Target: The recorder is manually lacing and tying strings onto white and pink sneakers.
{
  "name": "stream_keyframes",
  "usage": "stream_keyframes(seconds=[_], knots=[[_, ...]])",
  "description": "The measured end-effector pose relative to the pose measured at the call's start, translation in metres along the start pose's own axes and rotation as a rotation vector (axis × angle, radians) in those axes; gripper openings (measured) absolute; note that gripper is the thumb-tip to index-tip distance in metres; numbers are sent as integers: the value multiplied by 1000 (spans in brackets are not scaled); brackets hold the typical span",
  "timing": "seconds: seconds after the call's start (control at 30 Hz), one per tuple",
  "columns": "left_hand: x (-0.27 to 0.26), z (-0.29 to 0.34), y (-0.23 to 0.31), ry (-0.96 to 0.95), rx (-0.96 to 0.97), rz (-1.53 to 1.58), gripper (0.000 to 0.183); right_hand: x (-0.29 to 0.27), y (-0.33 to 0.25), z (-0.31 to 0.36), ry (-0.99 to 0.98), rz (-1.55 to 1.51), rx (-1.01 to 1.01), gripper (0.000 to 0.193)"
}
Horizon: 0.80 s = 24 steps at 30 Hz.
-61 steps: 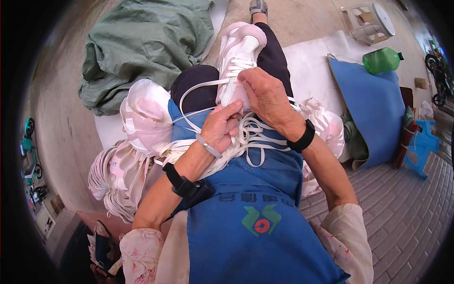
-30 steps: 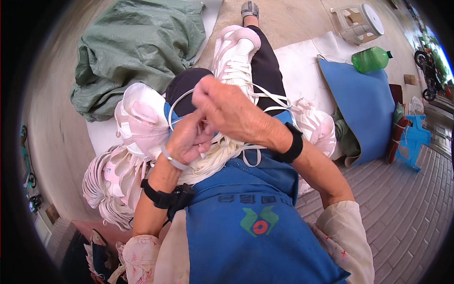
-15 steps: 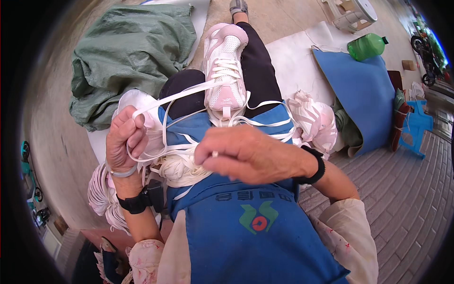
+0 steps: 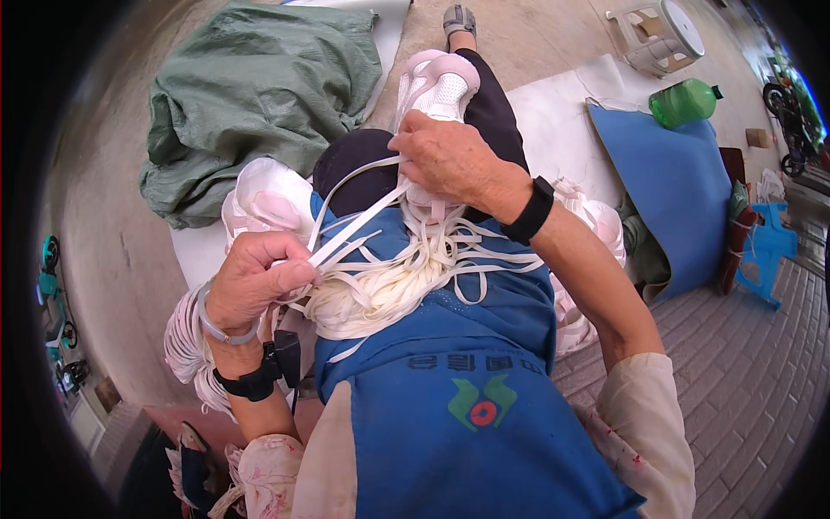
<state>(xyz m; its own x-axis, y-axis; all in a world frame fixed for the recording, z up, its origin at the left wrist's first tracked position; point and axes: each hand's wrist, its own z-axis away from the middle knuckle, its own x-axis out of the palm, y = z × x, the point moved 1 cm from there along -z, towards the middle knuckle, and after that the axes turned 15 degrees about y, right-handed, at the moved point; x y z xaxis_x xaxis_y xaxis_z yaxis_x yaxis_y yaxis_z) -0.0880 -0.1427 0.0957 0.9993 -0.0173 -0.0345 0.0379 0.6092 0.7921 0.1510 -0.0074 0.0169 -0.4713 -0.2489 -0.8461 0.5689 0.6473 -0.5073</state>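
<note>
A pink and white sneaker [image 4: 443, 86] lies on my legs, its toe pointing away from me. My right hand [image 4: 445, 163] is closed over its lacing area and hides most of the eyelets; fingers pinch a lace there. From that spot a white shoelace [image 4: 359, 221] runs taut down to my left hand [image 4: 264, 281], where thumb and fingers are closed on it. Beneath, a heap of loose cream laces [image 4: 380, 298] rests on my blue apron [image 4: 432, 415], with several strands trailing right.
Pale shoe uppers lie left [image 4: 266, 199] and right [image 4: 596, 225] of my legs. A bundle of laces [image 4: 186, 346] hangs by my left wrist. Farther off are a green sack [image 4: 259, 104], a blue sheet [image 4: 666, 182], a green bottle [image 4: 685, 104] and a white stool [image 4: 661, 39].
My right hand has moved from above the lace heap up and away onto the sneaker. My left hand has shifted lower and right, still with the lace, which now slants downward.
</note>
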Motion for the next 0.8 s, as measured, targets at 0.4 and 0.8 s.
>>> stream_keyframes(seconds=[0.4, 0.8], knots=[[-49, -43, -34, -36, 237, 1125, 27, -65, 30, -13, 532, -263, 243, 21], [-126, -4, 12, 290, 564, 1406, 31, -141, -12, -8, 867, -1367, 391, 39]])
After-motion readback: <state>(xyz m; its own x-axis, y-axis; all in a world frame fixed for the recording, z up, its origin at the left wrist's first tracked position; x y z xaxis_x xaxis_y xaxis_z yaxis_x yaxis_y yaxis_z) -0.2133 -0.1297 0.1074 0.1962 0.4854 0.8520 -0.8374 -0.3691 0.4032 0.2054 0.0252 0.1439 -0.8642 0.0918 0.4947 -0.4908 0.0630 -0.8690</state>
